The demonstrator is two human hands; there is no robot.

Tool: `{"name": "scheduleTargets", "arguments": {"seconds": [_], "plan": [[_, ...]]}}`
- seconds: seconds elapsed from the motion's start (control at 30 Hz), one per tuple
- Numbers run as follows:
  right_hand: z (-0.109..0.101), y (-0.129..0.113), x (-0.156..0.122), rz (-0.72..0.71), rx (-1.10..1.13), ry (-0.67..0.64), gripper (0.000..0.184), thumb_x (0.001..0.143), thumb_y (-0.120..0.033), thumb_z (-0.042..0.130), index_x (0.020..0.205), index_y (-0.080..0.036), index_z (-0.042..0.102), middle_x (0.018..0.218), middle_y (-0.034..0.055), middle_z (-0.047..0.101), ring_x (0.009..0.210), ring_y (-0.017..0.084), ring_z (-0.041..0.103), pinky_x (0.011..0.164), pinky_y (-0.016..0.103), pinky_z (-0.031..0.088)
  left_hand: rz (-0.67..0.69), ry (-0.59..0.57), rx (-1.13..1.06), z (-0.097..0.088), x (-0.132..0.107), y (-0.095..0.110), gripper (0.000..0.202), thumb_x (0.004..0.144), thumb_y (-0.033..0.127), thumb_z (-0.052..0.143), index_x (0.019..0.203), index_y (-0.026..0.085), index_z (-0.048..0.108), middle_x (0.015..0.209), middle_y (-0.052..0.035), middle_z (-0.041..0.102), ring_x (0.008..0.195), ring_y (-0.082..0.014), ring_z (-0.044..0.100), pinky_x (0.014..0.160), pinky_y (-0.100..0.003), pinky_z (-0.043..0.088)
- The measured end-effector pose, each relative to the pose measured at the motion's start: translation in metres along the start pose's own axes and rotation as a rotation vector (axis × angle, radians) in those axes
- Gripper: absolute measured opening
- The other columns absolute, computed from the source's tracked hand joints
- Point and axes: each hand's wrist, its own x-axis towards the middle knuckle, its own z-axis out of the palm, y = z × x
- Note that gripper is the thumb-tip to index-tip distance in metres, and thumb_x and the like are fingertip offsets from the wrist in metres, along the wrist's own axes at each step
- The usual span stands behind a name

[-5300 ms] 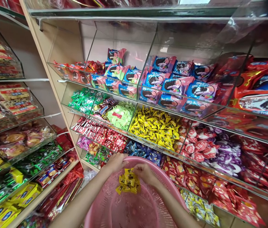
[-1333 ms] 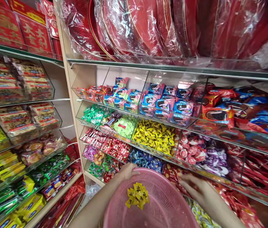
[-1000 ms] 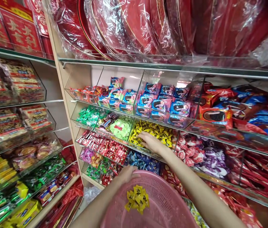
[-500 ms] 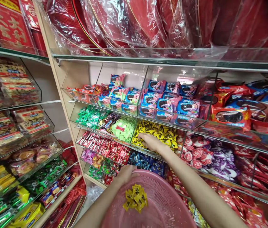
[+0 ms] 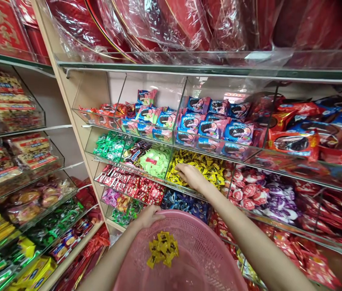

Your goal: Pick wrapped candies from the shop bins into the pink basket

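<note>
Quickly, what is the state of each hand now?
Left hand: closed on the round pink plastic basket at its rim.
Right hand: curled over small yellow-wrapped candies; grip cannot be told.

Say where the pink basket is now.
In the head view, the pink basket is at bottom centre, held by the left hand, just below the dark-blue candies.

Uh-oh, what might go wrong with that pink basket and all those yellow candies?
The pink basket might tip: only the left hand shows at its rim, and I can't see what's underneath. The right hand, its fingers among the big yellow candy pile, might knock some pieces out.
</note>
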Motion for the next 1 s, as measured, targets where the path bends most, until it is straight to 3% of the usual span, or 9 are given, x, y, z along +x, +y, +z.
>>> {"name": "scheduleTargets", "arguments": {"seconds": [0.2,0.33,0.4,0.53,0.63,0.73,0.83,1.0], "plan": [[-0.006,-0.001,-0.008,0.025,0.233,0.233,0.017,0.084,-0.017,0.047,0.098,-0.017,0.057,0.094,0.0050,0.063,0.078,0.015,0.056,0.069,0.024,0.039,-0.009,0.045,-0.002,-0.005,-0.001,0.006,0.049,0.076,0.061,0.040,0.073,0.017,0.059,0.060,0.0032,0.048,0.058,-0.0102,0.042,0.051,-0.019,0.025],[-0.020,-0.030,-0.039,0.065,0.490,0.395,0.018,0.084,-0.027,0.050,0.097,-0.018,0.059,0.087,0.0037,0.062,0.069,0.013,0.054,0.065,0.025,0.042,-0.002,0.062,0.001,-0.010,0.002,0.011,0.045,0.076,0.059,0.042,0.073,0.017,0.058,0.059,0.0034,0.048,0.058,-0.0105,0.042,0.051,-0.020,0.024],[-0.014,-0.047,-0.059,0.095,0.660,0.343,0.020,0.083,-0.030,0.052,0.098,-0.019,0.059,0.083,0.0025,0.062,0.068,0.012,0.054,0.063,0.024,0.043,-0.005,0.068,0.006,-0.009,0.004,0.013,0.044,0.076,0.058,0.043,0.072,0.017,0.058,0.060,0.0030,0.048,0.058,-0.0107,0.042,0.052,-0.020,0.024],[0.039,-0.062,-0.092,0.150,1.012,0.066,0.021,0.080,-0.032,0.056,0.097,-0.021,0.060,0.081,0.0010,0.062,0.068,0.012,0.054,0.062,0.025,0.044,0.001,0.072,0.015,-0.005,0.006,0.018,0.031,0.078,0.046,0.047,0.074,0.017,0.059,0.064,0.0022,0.053,0.061,-0.0114,0.046,0.054,-0.020,0.025],[0.094,-0.051,-0.108,0.267,1.159,0.001,0.020,0.074,-0.032,0.061,0.088,-0.018,0.061,0.081,0.0024,0.063,0.073,0.015,0.056,0.067,0.028,0.045,-0.007,0.077,0.028,-0.003,0.006,0.023,0.027,0.079,0.042,0.047,0.073,0.018,0.059,0.062,0.0015,0.053,0.061,-0.0118,0.047,0.053,-0.020,0.025],[0.134,-0.034,-0.122,0.396,1.165,-0.037,0.021,0.068,-0.030,0.065,0.083,-0.016,0.061,0.075,0.0024,0.062,0.070,0.015,0.056,0.065,0.028,0.045,-0.009,0.078,0.037,-0.004,0.004,0.026,0.034,0.079,0.049,0.045,0.073,0.019,0.059,0.061,0.0013,0.053,0.059,-0.0120,0.047,0.052,-0.020,0.024],[0.155,-0.024,-0.132,0.481,1.144,-0.066,0.020,0.064,-0.027,0.065,0.079,-0.016,0.060,0.067,0.0003,0.059,0.064,0.013,0.054,0.058,0.025,0.042,-0.012,0.080,0.044,-0.006,0.002,0.029,0.039,0.079,0.055,0.043,0.075,0.020,0.059,0.062,0.0007,0.055,0.060,-0.0124,0.048,0.053,-0.021,0.024],[0.169,-0.021,-0.138,0.546,1.151,-0.054,0.020,0.060,-0.027,0.066,0.076,-0.017,0.059,0.060,-0.0021,0.054,0.057,0.012,0.050,0.051,0.022,0.038,-0.028,0.073,0.053,-0.006,0.001,0.032,0.042,0.079,0.058,0.041,0.078,0.020,0.059,0.064,-0.0005,0.057,0.061,-0.0135,0.051,0.054,-0.021,0.026]]}}
